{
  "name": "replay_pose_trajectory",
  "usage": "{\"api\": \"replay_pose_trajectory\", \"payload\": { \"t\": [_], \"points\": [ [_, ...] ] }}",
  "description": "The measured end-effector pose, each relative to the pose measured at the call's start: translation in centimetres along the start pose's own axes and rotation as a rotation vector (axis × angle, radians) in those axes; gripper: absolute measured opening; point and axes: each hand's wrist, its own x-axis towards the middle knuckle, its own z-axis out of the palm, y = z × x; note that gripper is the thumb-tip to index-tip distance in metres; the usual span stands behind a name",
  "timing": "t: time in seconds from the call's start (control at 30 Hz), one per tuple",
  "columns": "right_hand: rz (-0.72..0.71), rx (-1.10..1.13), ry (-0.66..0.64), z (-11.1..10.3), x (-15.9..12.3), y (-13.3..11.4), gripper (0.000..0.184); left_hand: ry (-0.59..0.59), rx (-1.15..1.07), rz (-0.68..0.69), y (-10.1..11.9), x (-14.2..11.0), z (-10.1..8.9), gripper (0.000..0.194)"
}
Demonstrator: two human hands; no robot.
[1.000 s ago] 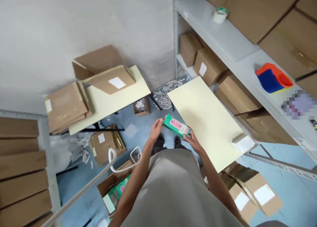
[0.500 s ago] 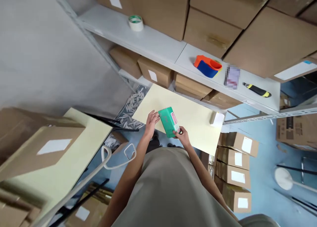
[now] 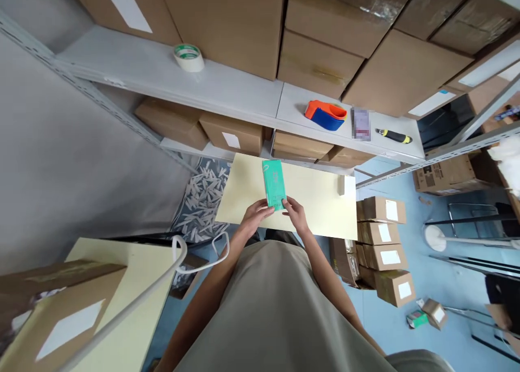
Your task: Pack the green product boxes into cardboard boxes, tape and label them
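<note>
A green printed box (image 3: 274, 180) is held between both hands over the pale yellow table (image 3: 320, 209). My left hand (image 3: 255, 216) has its fingers closed on the box's near left corner. At the near right corner, my right hand (image 3: 295, 214) grips it with thumb and fingers. The broad printed face of the box is turned up toward me. A small white box (image 3: 346, 185) stands at the table's right end, apart from both hands.
Beyond the table, a grey shelf (image 3: 239, 85) carries a tape roll (image 3: 189, 58), an orange and blue object (image 3: 325, 115) and a utility knife (image 3: 394, 136). Stacked cartons (image 3: 384, 232) stand on the right. A white curved rod (image 3: 142, 296) crosses the lower left, near my left arm.
The green box has turned more upright, and its pink and white side label no longer shows. My left hand has moved from its upper left side to the near corner. The view has rotated.
</note>
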Motion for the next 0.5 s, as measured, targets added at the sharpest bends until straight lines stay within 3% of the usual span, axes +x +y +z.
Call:
{"api": "replay_pose_trajectory", "payload": {
  "t": [0.17, 0.33, 0.43, 0.5],
  "points": [
    [-0.18, -0.22, 0.144, 1.3, 0.1, -0.9, 0.056, 0.075, 0.127, 0.06, 0.1, 1.4, -0.5, 0.068],
    [-0.184, -0.327, 0.226, 3.5, 0.5, -1.4, 0.09, 0.13, 0.21, 0.173, 0.3, 2.0, -0.3, 0.078],
    [-0.153, -0.234, 0.215, 4.1, 0.8, -1.6, 0.095, 0.104, 0.191, 0.228, 0.9, 1.2, -0.4, 0.08],
    [-0.111, -0.11, 0.17, 4.1, 0.9, -1.6, 0.092, 0.056, 0.119, 0.168, 1.4, 0.5, -0.9, 0.074]
  ]
}}
